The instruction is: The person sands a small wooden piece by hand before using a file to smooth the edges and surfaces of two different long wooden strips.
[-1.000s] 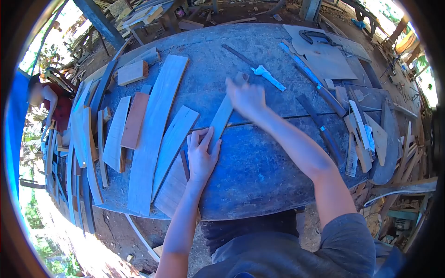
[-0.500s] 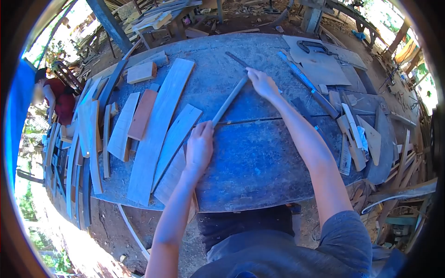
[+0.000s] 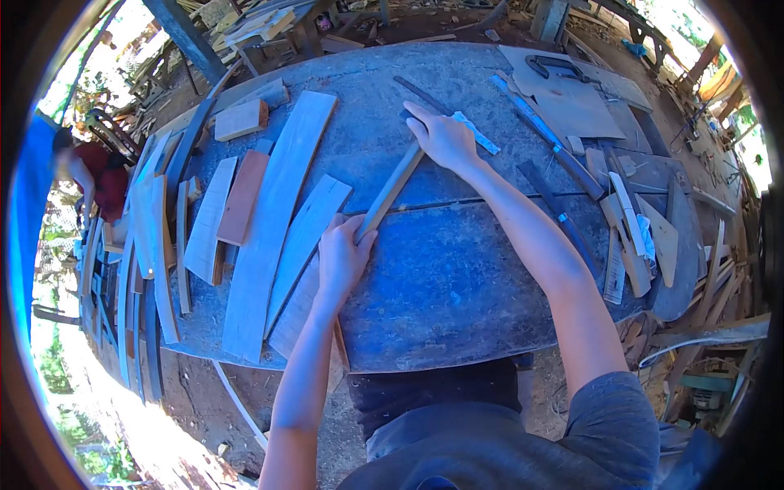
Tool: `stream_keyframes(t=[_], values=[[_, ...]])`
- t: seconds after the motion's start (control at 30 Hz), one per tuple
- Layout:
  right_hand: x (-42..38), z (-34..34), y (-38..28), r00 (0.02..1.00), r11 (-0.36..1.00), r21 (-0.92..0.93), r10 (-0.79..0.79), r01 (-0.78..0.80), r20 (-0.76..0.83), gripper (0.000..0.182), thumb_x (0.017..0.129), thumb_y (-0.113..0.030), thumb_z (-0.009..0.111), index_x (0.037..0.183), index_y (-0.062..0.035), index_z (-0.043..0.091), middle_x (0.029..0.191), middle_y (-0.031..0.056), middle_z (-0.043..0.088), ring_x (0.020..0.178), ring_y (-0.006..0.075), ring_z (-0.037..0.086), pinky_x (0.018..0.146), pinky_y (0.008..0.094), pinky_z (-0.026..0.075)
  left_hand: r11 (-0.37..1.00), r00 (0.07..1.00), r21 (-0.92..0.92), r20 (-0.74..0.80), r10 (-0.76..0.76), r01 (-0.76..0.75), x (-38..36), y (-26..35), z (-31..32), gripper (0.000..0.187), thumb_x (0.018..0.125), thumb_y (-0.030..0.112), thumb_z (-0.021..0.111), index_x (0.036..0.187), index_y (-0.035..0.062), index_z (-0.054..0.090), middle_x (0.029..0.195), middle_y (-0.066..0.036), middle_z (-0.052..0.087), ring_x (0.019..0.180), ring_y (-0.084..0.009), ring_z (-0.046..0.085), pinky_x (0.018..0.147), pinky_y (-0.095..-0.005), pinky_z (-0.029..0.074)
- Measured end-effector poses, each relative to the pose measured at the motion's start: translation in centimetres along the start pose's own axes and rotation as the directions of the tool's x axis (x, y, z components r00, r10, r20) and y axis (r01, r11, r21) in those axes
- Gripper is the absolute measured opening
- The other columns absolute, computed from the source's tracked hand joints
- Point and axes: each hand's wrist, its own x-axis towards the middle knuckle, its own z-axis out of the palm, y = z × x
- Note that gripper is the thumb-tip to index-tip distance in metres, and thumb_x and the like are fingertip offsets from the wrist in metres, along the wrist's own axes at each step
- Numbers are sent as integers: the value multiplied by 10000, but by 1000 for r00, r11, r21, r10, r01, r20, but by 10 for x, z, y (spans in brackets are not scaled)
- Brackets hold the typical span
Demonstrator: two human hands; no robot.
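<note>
A narrow wooden strip (image 3: pixel 390 189) slants up and right over the blue worktable (image 3: pixel 457 286). My left hand (image 3: pixel 343 255) is closed around its lower end. At its upper end is my right hand (image 3: pixel 445 140), with fingers apart and the thumb side by the strip's tip. Just beyond my right hand lies a thin dark bar (image 3: pixel 418 93), with a blue-and-white strip (image 3: pixel 477 132) beside it. To the left of my left hand rest a pale tapered board (image 3: pixel 314 237) and a long wide board (image 3: pixel 279 220).
A reddish block (image 3: pixel 243 198), a short thick block (image 3: pixel 241 120) and several curved pieces (image 3: pixel 159 237) lie on the left. A long blue tool (image 3: pixel 545 131), a black clamp (image 3: pixel 559 67) and flat panels are on the right. A person in red (image 3: pixel 102 175) is at far left.
My right hand has shifted left and its fingers have opened out at the strip's upper end. My left hand has moved slightly left and down. The blue-and-white strip has come into view.
</note>
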Motion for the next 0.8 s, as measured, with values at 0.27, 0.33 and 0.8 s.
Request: stream_keyframes(t=[0.27,0.33,0.8], values=[[-76,13,-57,986,984,-103,-138,147,92,370,1026,-401,446,1358,-294,569,845,188,715,728,397,702,598,532,550,984,999,-176,-38,-10,3,-1,-5,11,192,869,74,710,1030,-31,700,876,-139,597,778,-306,613,722,-377,479],[-62,2,-42,984,966,-205,-136,157,112,345,1025,-387,442,1325,-265,559,750,184,695,725,399,699,604,530,548,990,999,-138,-46,15,-21,-3,-2,10,191,868,68,709,1032,-31,699,875,-140,595,782,-306,614,723,-379,480],[-15,8,2,994,986,-161,-64,49,-85,308,1005,-349,490,1269,-214,568,707,155,694,617,348,700,529,499,540,996,994,-43,-85,70,-74,-4,7,9,155,856,35,704,1000,-22,710,854,-142,577,766,-335,618,724,-402,517]])
